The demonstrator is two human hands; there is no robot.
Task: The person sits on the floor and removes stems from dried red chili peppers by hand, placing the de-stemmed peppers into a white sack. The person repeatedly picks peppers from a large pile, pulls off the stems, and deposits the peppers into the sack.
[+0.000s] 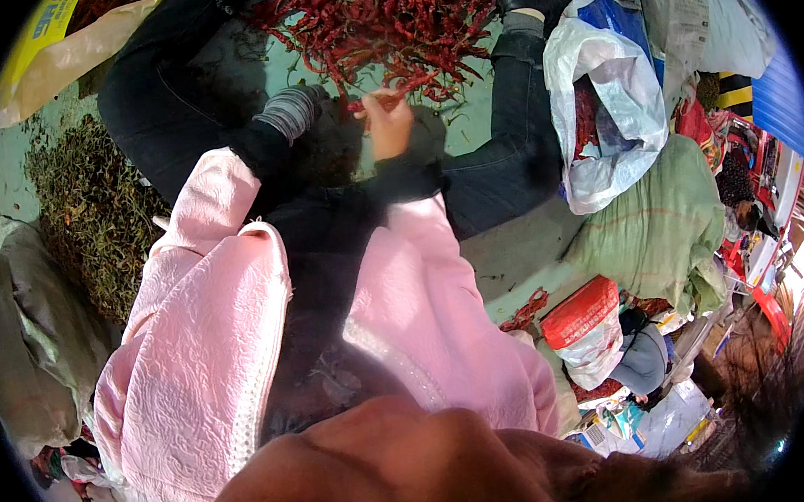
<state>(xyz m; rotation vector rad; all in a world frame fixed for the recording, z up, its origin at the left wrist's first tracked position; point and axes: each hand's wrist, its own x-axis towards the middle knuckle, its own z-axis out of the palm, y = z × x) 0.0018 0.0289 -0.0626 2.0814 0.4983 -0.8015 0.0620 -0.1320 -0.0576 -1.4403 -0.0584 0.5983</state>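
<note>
Dried red chili peppers [393, 21] lie in a large heap on the pale green ground before me. At the heap's near edge, my right hand [387, 120] is bare, with its thumb and fingers closed on a red chili pepper [358, 106]. To its left, my left hand [294, 111] seems to be in a grey striped glove with a dark tip, at the end of a black cuff. Its fingers lie in shadow, and whether they hold anything cannot be made out. Loose stems and small bits are scattered beneath the right hand.
My dark-trousered legs flank the heap. A pile of dry greenish-brown stems [95, 216] lies at left, beside a grey-green sack [23, 333]. An opened white woven sack [610, 180] with red contents and a green sack [659, 233] stand at right. A red-and-white bag [582, 322] lies nearer.
</note>
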